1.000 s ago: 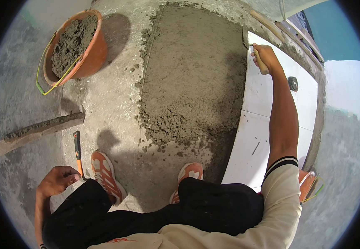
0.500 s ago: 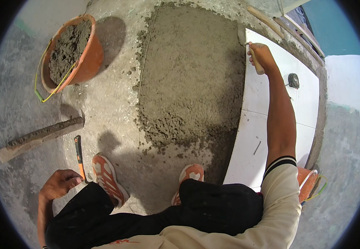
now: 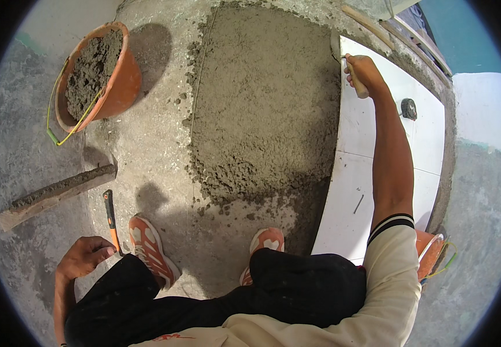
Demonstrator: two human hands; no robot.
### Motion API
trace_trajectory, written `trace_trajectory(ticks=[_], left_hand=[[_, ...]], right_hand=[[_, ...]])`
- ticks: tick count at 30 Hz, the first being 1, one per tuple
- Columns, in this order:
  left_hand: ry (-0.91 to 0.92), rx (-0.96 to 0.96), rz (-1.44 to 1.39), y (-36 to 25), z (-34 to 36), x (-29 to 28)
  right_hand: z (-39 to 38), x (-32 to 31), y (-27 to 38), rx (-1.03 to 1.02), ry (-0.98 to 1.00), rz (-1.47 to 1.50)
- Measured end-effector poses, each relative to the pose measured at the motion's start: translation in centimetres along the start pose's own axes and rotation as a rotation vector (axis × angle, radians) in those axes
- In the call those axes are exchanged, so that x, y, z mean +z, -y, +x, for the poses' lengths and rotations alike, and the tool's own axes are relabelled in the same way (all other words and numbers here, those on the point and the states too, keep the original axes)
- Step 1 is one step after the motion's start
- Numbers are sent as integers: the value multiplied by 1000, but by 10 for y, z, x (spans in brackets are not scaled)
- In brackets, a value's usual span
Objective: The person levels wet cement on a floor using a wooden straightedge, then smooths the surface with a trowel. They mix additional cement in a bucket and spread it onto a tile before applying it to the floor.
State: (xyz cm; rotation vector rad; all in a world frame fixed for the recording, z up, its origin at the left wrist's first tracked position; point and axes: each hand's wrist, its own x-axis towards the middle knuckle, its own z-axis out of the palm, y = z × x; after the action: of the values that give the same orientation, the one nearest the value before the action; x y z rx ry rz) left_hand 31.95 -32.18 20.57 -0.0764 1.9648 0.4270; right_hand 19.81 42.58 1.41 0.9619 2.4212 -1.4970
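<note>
At the far end of the white floor tiles (image 3: 356,134), my right hand (image 3: 366,75) is closed round the wooden handle of a trowel (image 3: 359,87). Its blade, mostly hidden, reaches the left tile edge, beside a bed of grey mortar (image 3: 265,98). My left hand (image 3: 86,255) hangs by my left knee, fingers curled in, with nothing visible in it. Just beyond its fingertips is a hammer (image 3: 110,215) with a black and orange handle; its head is hidden behind my knee. A black tape measure (image 3: 409,109) lies on the tiles, right of my right forearm.
An orange bucket (image 3: 124,87) of mortar stands at far left. Nearer is a mortar-crusted wooden board (image 3: 60,194). A taut string (image 3: 199,87) follows the bed's left side. A nail-like piece (image 3: 358,204) lies on the tiles, a second bucket (image 3: 428,254) beside them. Wooden strips (image 3: 369,26) lie far right.
The view has shifted slightly. The trowel's handle end has swung a little away from me, while my right hand keeps its place at the tile edge. My left hand has not moved.
</note>
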Motion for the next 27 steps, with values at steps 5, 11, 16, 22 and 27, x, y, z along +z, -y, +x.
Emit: trace_trajectory(ticks=[5,11,16,22,27], left_hand=[[-25,39,38,5,-1,1],[-15,33,29,7,-1,1],[-20,39,14,3,-5,0],[-49,80,0,9,-7,3],[-57,115,41,-2,-13,3]], right_hand=[[2,-11,4,15,31,-27],[-10,-21,13,76,95,-95],[-57,-18,-3,45,98,-136],[-130,-1,-32,105,114,-95],[-191,15,-50,116,93,-81]])
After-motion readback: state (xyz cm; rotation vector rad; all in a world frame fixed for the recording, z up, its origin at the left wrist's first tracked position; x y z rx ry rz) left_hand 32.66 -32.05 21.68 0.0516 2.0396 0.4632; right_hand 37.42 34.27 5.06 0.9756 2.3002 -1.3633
